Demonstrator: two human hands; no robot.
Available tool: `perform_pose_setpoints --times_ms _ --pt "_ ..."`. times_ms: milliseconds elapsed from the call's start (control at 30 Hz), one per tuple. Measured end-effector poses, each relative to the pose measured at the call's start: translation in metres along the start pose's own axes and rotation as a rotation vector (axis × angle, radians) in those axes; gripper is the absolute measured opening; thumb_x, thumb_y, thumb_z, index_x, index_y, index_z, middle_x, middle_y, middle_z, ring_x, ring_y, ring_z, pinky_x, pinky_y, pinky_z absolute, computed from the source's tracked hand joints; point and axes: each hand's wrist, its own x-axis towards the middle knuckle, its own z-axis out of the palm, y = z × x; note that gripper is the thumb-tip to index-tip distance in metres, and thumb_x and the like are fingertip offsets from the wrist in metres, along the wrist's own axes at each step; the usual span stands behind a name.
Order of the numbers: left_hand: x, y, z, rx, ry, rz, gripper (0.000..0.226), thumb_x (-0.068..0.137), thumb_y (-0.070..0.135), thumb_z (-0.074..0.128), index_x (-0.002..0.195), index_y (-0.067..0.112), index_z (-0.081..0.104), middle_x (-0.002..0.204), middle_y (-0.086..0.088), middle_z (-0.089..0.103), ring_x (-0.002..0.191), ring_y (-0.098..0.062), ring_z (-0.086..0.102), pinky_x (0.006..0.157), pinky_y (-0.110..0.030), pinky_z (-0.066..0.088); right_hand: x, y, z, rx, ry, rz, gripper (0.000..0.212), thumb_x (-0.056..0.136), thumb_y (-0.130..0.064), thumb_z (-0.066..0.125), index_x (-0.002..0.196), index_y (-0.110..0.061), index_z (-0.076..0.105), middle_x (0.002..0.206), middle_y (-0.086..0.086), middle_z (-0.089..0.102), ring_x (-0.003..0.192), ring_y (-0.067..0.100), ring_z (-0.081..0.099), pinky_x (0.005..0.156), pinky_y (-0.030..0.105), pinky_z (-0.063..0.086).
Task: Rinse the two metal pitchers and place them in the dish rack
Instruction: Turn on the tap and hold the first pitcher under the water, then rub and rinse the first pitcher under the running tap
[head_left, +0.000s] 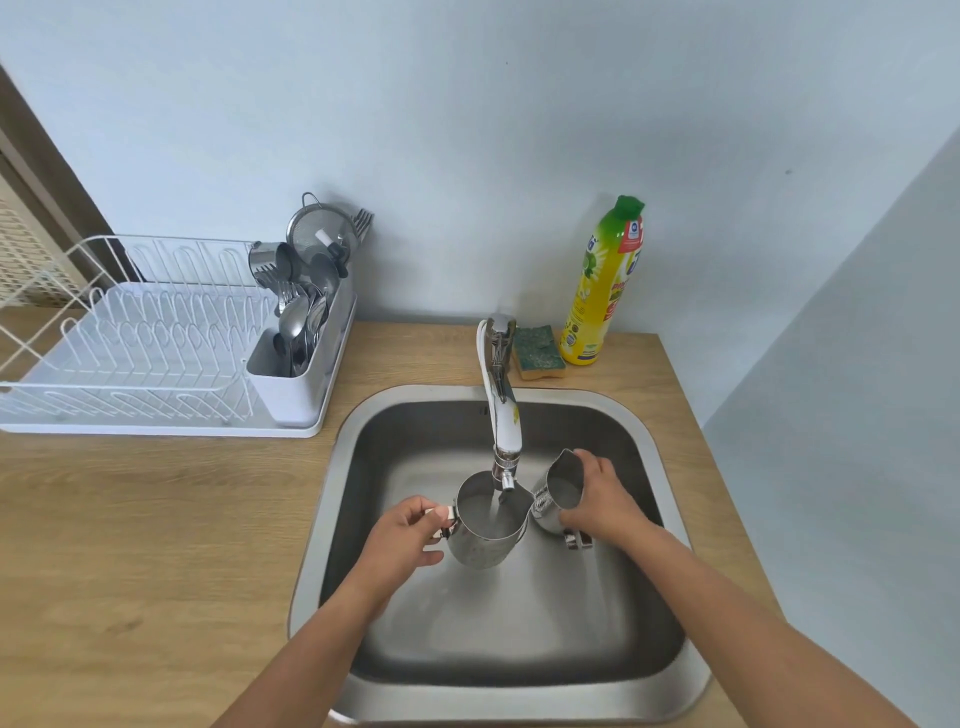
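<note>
Left hand (402, 535) gripped the larger pitcher (485, 525) by its handle (under running water); right hand (597, 499) clasped the smaller pitcher (558, 493).

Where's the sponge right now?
In the head view the sponge lies on the counter behind the sink, between the tap and the soap bottle.

You see: pitchers (485, 525) silver | rack (130, 358) white | bench (130, 519) light woodgrain | bottle (602, 291) yellow, green cap | sponge (537, 353) green-yellow
</note>
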Motion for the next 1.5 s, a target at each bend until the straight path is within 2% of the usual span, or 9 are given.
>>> perform_pose_setpoints --times_ms 400,567,700,800,967,1067,1133,1267,1500 --pt "-0.001 0.001 0.007 -0.029 -0.007 -0.016 0.017 0.096 0.019 0.057 0.083 0.010 0.063 0.090 -0.008 0.067 0.085 -0.020 0.060 0.082 -0.039 0.058 0.022 0.008 -0.006 -0.029 -0.028 0.001 0.099 0.077 -0.023 0.076 0.155 -0.027 0.014 0.152 0.008 0.027 0.122 0.027 0.053 0.096 0.037 0.050" --pt "-0.003 0.002 0.009 -0.065 -0.009 -0.024 0.016 0.096 0.018 0.057 0.082 0.010 0.060 0.087 -0.005 0.067 0.083 -0.020 0.058 0.083 -0.041 0.057 0.001 -0.002 -0.009 -0.189 0.162 -0.053 0.088 0.081 -0.034 0.070 0.153 -0.027 0.020 0.153 0.007 0.031 0.138 0.026 0.037 0.110 0.043 0.032" --pt "-0.004 0.002 0.009 -0.074 -0.012 -0.026 0.016 0.096 0.017 0.057 0.082 0.010 0.060 0.086 -0.006 0.066 0.083 -0.021 0.056 0.081 -0.040 0.057 -0.029 -0.011 -0.004 0.279 -0.055 -0.163 0.089 0.076 -0.024 0.071 0.151 -0.035 0.024 0.156 -0.002 0.028 0.139 0.015 0.036 0.111 0.042 0.039" --pt "-0.005 0.002 0.010 -0.063 -0.014 -0.024 0.016 0.097 0.018 0.056 0.084 0.009 0.060 0.088 -0.006 0.066 0.084 -0.021 0.057 0.081 -0.040 0.057 -0.054 -0.020 0.012 0.432 -0.264 -0.188 0.104 0.070 -0.026 0.083 0.152 -0.036 0.019 0.149 -0.012 0.030 0.139 0.009 0.031 0.114 0.034 0.034" --pt "-0.009 0.003 0.011 0.004 -0.036 -0.027 0.017 0.097 0.024 0.056 0.092 0.010 0.063 0.097 -0.005 0.070 0.084 -0.022 0.061 0.072 -0.034 0.060 -0.073 -0.032 0.044 0.719 -0.171 -0.116 0.086 0.067 -0.021 0.090 0.131 -0.039 0.035 0.126 -0.016 0.049 0.117 0.012 0.050 0.093 0.024 0.040" --pt "-0.010 0.000 0.014 -0.006 -0.074 -0.060 0.018 0.097 0.024 0.056 0.094 0.008 0.061 0.101 -0.006 0.070 0.081 -0.024 0.060 0.071 -0.036 0.060 -0.075 -0.033 0.042 0.718 -0.133 -0.074 0.075 0.068 -0.016 0.088 0.125 -0.033 0.042 0.115 -0.016 0.053 0.112 0.012 0.053 0.092 0.023 0.040" --pt "-0.010 -0.001 0.017 -0.037 -0.106 -0.093 0.016 0.098 0.022 0.055 0.093 0.007 0.059 0.100 -0.007 0.069 0.081 -0.025 0.060 0.071 -0.036 0.060 -0.075 -0.036 0.036 0.717 -0.123 -0.072 0.070 0.069 -0.007 0.086 0.121 -0.029 0.045 0.112 -0.014 0.058 0.104 0.006 0.056 0.083 0.013 0.042" --pt "-0.004 -0.003 0.015 -0.022 -0.106 -0.048 0.015 0.097 0.020 0.057 0.086 0.010 0.058 0.094 -0.011 0.066 0.089 -0.021 0.060 0.075 -0.033 0.060 -0.072 -0.045 0.034 0.692 -0.074 -0.108 0.073 0.068 0.001 0.083 0.124 -0.026 0.043 0.110 -0.014 0.056 0.100 -0.002 0.055 0.076 0.004 0.040" --pt "0.000 0.003 0.008 0.089 -0.115 -0.027 0.016 0.093 0.025 0.062 0.087 0.011 0.060 0.085 -0.006 0.065 0.078 -0.020 0.060 0.076 -0.036 0.058 -0.065 -0.039 0.035 0.676 -0.159 -0.073 0.071 0.071 -0.006 0.083 0.125 -0.025 0.042 0.116 -0.010 0.060 0.110 0.011 0.057 0.090 0.022 0.042"
